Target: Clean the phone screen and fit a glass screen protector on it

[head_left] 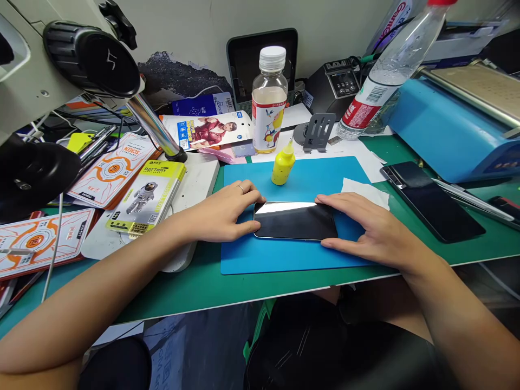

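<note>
A smartphone [294, 222] lies lengthwise on the blue mat [252, 257], its dark screen facing up with a bright reflection along the far edge. My left hand [229, 211] grips its left end, thumb and fingers at the two corners. At the other end, my right hand [365, 225] holds the phone between thumb below and fingers above. Just beyond the phone stands a small yellow squeeze bottle [283, 165] with a pointed tip. A white tissue [365, 192] lies behind my right hand, partly hidden by it.
A drink bottle [269, 103] and a tilted clear bottle [390, 76] stand behind the mat. Right are a second dark phone [434, 200] and a blue machine [450, 130]. Left, a microscope stand [150, 124] rises beside a battery box [148, 195]. The table's front edge [244, 302] is near.
</note>
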Demonstrator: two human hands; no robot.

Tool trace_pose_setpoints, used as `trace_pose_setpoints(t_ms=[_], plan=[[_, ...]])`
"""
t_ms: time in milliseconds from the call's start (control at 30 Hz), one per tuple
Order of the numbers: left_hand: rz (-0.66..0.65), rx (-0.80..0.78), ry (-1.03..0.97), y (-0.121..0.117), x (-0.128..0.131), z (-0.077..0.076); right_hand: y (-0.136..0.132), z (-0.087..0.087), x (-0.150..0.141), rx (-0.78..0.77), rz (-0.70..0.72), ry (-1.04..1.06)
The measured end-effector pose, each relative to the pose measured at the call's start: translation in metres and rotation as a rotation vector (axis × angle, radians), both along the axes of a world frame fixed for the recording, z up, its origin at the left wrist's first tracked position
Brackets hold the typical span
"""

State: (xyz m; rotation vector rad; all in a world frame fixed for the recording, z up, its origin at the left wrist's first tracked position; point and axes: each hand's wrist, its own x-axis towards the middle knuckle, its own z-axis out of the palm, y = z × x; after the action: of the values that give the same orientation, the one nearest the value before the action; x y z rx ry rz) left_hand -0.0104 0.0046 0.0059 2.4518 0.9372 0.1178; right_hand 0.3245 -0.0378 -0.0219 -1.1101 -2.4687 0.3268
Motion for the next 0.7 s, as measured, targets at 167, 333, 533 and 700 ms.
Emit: trace_pose_setpoints(t_ms=[167,333,533,700], plan=[[0.002,0.013,0.027,-0.0012,0.0009,0.0007,0.0002,-0.0018,0.0017,0.004,0.002,0.007],[0.014,0.032,0.026,-0.0001,0.0017,-0.0022,0.0004,-0.0024,0.0027,0.008,0.005,0.011],[0.013,0.053,0.019,0.0011,0.0016,-0.0035,0.0001,0.0004,0.0002,0.004,0.017,0.004],[0.021,0.052,0.019,0.0018,0.0018,-0.0042,-0.0004,0.0013,-0.0001,-0.015,0.009,0.011]])
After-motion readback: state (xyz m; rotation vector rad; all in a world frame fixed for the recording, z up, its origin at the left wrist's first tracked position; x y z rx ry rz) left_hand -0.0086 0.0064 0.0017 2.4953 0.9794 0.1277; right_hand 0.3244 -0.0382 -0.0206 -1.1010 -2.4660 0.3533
